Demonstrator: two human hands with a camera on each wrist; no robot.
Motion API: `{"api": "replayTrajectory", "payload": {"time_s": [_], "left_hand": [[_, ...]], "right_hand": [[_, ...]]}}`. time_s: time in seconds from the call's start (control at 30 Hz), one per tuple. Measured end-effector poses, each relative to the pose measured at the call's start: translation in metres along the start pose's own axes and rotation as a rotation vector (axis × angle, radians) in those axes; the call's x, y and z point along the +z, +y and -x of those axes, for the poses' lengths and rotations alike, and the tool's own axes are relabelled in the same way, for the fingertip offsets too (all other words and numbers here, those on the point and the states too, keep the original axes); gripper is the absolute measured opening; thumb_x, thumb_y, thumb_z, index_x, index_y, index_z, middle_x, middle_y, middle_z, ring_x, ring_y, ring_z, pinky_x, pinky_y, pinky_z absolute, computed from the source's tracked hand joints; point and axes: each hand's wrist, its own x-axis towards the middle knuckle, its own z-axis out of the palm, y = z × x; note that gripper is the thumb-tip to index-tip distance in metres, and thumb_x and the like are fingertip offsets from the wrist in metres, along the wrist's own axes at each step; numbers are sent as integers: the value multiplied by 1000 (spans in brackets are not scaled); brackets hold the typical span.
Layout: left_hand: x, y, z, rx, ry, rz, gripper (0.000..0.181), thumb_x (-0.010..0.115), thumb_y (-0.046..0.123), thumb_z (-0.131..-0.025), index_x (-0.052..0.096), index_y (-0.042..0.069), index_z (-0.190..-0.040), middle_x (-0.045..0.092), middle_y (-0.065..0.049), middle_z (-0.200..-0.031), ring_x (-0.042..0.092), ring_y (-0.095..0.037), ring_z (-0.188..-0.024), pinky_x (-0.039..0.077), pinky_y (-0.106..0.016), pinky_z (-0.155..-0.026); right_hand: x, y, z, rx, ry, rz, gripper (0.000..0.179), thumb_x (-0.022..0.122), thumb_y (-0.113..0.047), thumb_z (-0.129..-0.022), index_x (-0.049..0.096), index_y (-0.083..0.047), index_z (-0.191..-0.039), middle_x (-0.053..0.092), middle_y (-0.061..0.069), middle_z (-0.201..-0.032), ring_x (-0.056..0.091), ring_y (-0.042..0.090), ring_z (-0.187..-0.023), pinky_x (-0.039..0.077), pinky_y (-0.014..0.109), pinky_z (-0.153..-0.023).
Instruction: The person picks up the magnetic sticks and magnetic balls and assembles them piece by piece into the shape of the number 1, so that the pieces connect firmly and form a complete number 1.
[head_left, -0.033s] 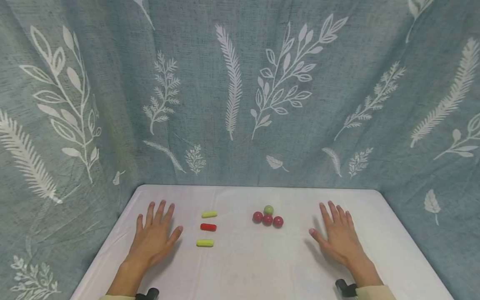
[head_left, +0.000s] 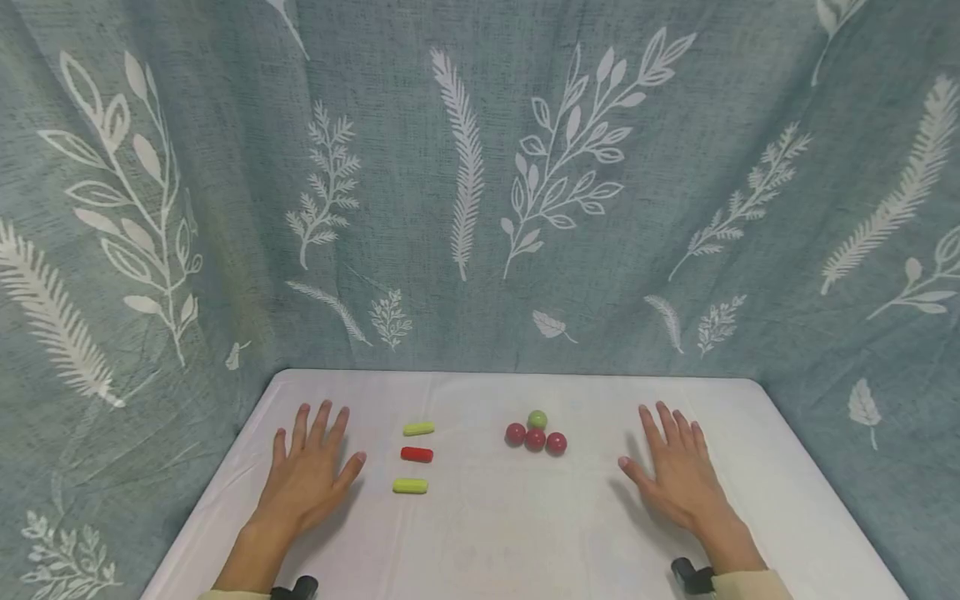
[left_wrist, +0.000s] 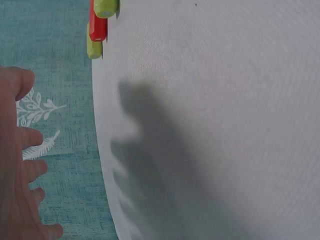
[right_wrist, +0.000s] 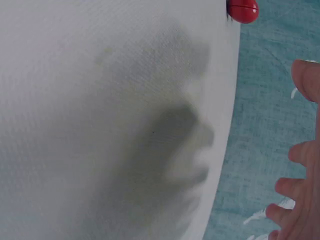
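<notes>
In the head view my left hand (head_left: 303, 483) is held palm down over the left of the white table, fingers straight and spread, holding nothing. Just right of its thumb lie three short faceted sticks in a column: a yellow-green stick (head_left: 418, 428) at the back, a red stick (head_left: 417, 454), and another yellow-green stick (head_left: 410, 486) in front. My right hand (head_left: 678, 479) is spread the same way on the right, its shadow beside it. Between the hands sit a green ball (head_left: 537, 419) and three red balls (head_left: 535, 440), clustered closely. A seam shows on one red ball (right_wrist: 243, 10) in the right wrist view.
The white-covered table (head_left: 480, 533) has rounded back corners. A blue-green curtain (head_left: 420, 208) with white leaf prints hangs behind it and along both sides. Dark wrist straps (head_left: 692, 577) sit by the sleeves at the front.
</notes>
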Motion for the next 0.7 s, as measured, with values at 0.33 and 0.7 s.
{"api": "replayTrajectory", "payload": {"time_s": [0.33,0.7], "left_hand": [[-16,-13,-2,99,62,331,77,63,38,-111,28,8,-173,25,-25,-179,14,-51,-167,19,-74,-129],[-32,-16,-5,418,243,946,54,62,-17,-99,52,-13,-153,64,11,-154,58,2,-143,45,-13,-115]], "right_hand": [[-20,-8,-7,-68,28,-179,78,67,-37,-108,33,-2,-169,34,29,-173,34,55,-158,30,73,-126],[-31,-18,-25,-109,39,-375,64,70,-28,-108,48,-7,-163,54,23,-164,54,49,-148,44,71,-119]]}}
